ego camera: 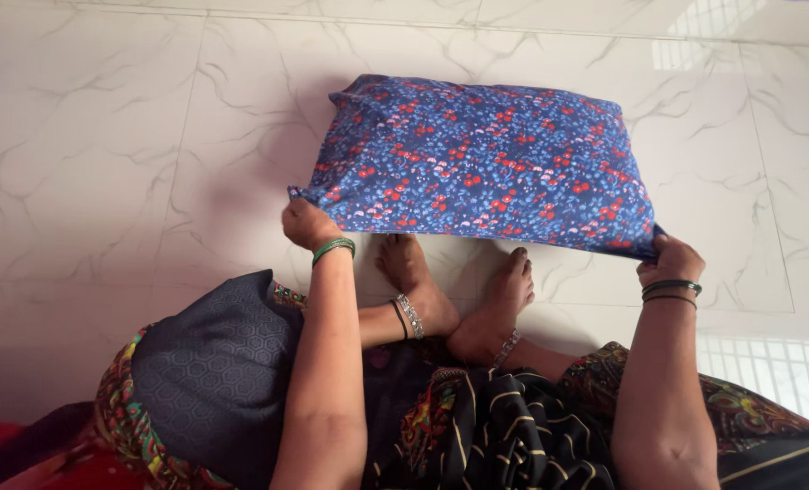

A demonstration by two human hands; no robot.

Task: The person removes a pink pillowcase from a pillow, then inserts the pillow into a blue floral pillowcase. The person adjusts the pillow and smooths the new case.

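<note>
Fingers of the left hand (308,223) and right hand (669,260) are pinching the two near corners of a stuffed navy floral cotton pillow (486,163), holding it just above the white marble floor (87,145); judging by this, the cover is being settled, calling for an even shake.

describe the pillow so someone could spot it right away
On the white marble-look floor, just beyond the person's bare feet, lies a pillow. The left hand and right hand grip its near corners. Its dark blue cover with small red flowers sets it apart.
</note>
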